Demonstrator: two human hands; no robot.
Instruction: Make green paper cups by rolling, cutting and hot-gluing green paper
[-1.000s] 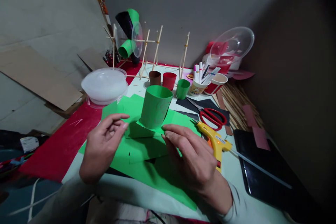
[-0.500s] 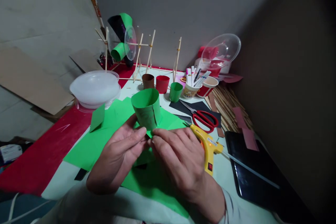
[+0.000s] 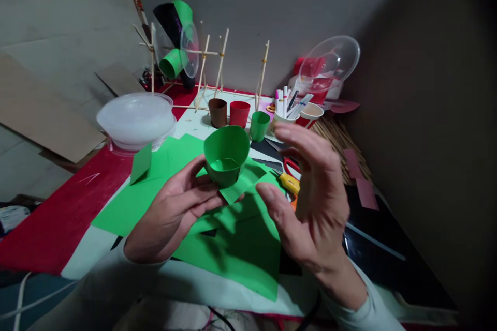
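Observation:
My left hand (image 3: 182, 199) supports a green paper cup (image 3: 226, 158), fingers beneath it and thumb at its lower side. The cup tilts towards me, so its inside shows, and a flap of green paper sticks out under its base. Raised to the right of the cup, my right hand (image 3: 310, 196) holds nothing; its thumb and fingers are apart. Behind that hand lie a yellow glue gun (image 3: 289, 182) and red-handled scissors (image 3: 291, 166), both partly hidden. Green paper sheets (image 3: 240, 253) are spread below both hands.
Small brown (image 3: 218, 114), red (image 3: 239, 115) and green (image 3: 259, 126) paper cups stand behind. Stick frames (image 3: 223, 57) rise at the back, one bearing a wheel with green cups. Plastic bowls (image 3: 135, 121) sit left; a marker cup (image 3: 285, 114) and a black tablet-like slab (image 3: 388, 253) lie right.
My right hand has let go of the cup's base, lifted to the right and spread its fingers. The cup, still in my left hand, has tipped towards me.

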